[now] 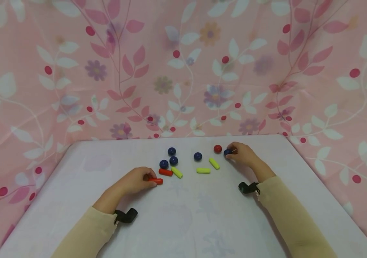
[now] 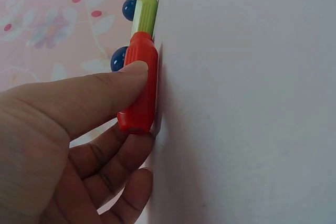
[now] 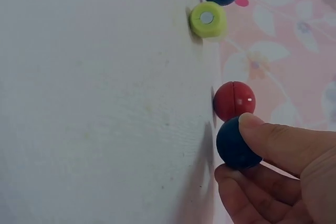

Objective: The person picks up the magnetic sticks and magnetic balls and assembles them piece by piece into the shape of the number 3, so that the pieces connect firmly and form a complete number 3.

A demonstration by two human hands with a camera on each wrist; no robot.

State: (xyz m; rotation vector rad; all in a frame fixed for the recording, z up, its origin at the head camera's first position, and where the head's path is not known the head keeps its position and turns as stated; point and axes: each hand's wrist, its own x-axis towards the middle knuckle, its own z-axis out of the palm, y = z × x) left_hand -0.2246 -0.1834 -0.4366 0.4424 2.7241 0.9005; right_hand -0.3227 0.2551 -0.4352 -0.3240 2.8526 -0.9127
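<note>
In the head view my left hand [image 1: 138, 180] pinches a short red plastic rod [image 1: 159, 181] close over the table. The left wrist view shows the thumb on top of this ridged red rod [image 2: 140, 85] and curled fingers beneath. Right past its far end appears a yellow-green rod [image 2: 145, 14]. My right hand [image 1: 243, 154] holds a glossy dark blue ball [image 1: 227, 153] between thumb and fingers at the far right of the group. Just beside it lies a red ball [image 3: 234, 101] with a seam line, in the right wrist view.
Several blue balls [image 1: 173, 160] sit left of centre, near a second red rod [image 1: 165, 172] and a yellow-green rod [image 1: 176, 172]. Two more yellow-green rods [image 1: 203, 170] lie to the right, by another blue ball [image 1: 198, 156]. Floral cloth [image 1: 183, 71] hangs behind the white table [image 1: 183, 229].
</note>
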